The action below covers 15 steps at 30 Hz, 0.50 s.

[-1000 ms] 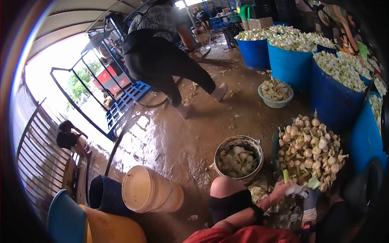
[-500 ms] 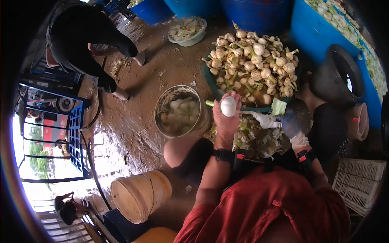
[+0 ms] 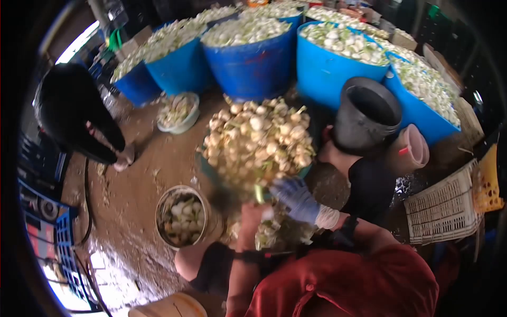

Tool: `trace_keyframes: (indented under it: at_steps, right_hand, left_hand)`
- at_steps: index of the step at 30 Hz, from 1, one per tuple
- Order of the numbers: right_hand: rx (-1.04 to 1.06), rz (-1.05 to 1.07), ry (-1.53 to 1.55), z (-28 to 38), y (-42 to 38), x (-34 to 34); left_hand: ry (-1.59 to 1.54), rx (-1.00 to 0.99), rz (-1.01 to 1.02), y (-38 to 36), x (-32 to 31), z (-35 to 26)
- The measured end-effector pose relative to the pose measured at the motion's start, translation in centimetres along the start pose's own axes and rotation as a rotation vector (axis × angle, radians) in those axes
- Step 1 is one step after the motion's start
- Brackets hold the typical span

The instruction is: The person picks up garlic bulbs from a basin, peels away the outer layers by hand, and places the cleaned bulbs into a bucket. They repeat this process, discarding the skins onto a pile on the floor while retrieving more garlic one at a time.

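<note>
My bare left hand (image 3: pixel 253 215) is closed low in front of the heap, blurred by motion. A green stalk (image 3: pixel 259 193) rises just above its fingers, and a pale patch of a white bulb (image 3: pixel 268 213) shows at its side. Beside it, my right hand (image 3: pixel 297 199), in a blue-and-white glove, stretches its fingers toward the near edge of the heap. That heap of muddy, stalked bulbs (image 3: pixel 259 132) fills a green tub (image 3: pixel 207 168). Below my hands lie pale peelings and leaves (image 3: pixel 274 232).
A bucket (image 3: pixel 159 222) of peeled bulbs stands left. Behind the heap are big blue tubs (image 3: pixel 248 68) piled with bulbs, and a bowl of scraps (image 3: pixel 179 126). A black bucket (image 3: pixel 367 129) and white crate (image 3: pixel 438 211) stand right. Another person (image 3: pixel 79 116) bends at left.
My view has swung up and to the right. My left hand has turned from palm-up under the bulb to a closed grasp. The right hand has come across toward the heap; its leaf strip no longer shows.
</note>
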State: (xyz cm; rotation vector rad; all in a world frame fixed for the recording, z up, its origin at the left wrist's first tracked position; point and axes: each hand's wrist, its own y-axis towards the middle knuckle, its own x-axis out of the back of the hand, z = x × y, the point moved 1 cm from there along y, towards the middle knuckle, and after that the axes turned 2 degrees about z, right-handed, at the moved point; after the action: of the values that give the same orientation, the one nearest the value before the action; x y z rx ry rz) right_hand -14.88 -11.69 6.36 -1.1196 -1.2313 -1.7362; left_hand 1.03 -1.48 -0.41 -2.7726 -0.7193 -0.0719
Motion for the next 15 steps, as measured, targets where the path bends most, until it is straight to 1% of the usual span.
trace_keyframes:
  at_steps: [1,2,3,4,5,6,7,8,10,11,12,13,14,15]
  right_hand:
    - [0.126,-0.04,-0.089,0.0,0.4,0.2]
    - [0.253,-0.075,-0.173,0.0,0.7,0.1]
    - [0.242,-0.087,-0.185,-0.2,1.0,-0.1]
    - [0.18,0.311,-0.164,-0.6,1.2,-0.9]
    - [0.11,0.711,-0.132,-1.2,1.2,-1.5]
    - [0.101,0.709,-0.137,-2.1,1.1,-1.7]
    - [-0.009,0.703,0.07,-3.4,0.6,-2.0]
    - [-0.116,0.697,0.284,-4.6,-0.1,-2.3]
    - [-0.206,0.797,0.47,-10.7,0.2,-4.6]
    - [0.118,0.513,0.495,-13.1,1.3,-1.9]
    - [-0.221,0.376,0.612,-14.4,3.1,1.7]
    - [-0.578,0.111,0.832,-15.6,4.9,5.5]
    - [-0.825,-0.226,1.014,-16.7,6.7,9.4]
    - [-0.783,-0.234,1.216,-26.0,9.0,7.9]
  left_hand:
    - [0.263,-0.027,0.109,-0.1,-0.4,0.7]
    - [0.089,-0.163,0.2,-0.6,-1.4,0.3]
    - [0.021,-0.186,0.266,-0.9,-1.9,-0.1]
    - [-0.049,-0.205,0.332,-1.0,-2.2,-0.5]
    - [-0.046,-0.212,0.343,-0.9,-2.0,-0.8]
    - [-0.155,-0.012,0.351,-0.7,-1.6,-1.1]
    - [-0.266,0.194,0.353,-0.9,-1.4,-1.6]
    - [-0.423,0.247,0.329,-0.8,-1.4,-2.2]
    - [-0.511,0.257,0.149,0.1,-1.4,-0.1]
    - [-0.499,0.258,0.125,-0.3,-1.2,-0.2]
    - [-0.485,0.253,0.101,-0.1,-1.0,-0.6]
    - [-0.448,0.245,0.105,0.0,-1.0,-0.7]
    - [-0.41,0.24,0.112,-0.1,-1.1,-0.6]
    - [-0.42,0.242,0.117,-0.1,-1.2,-0.5]
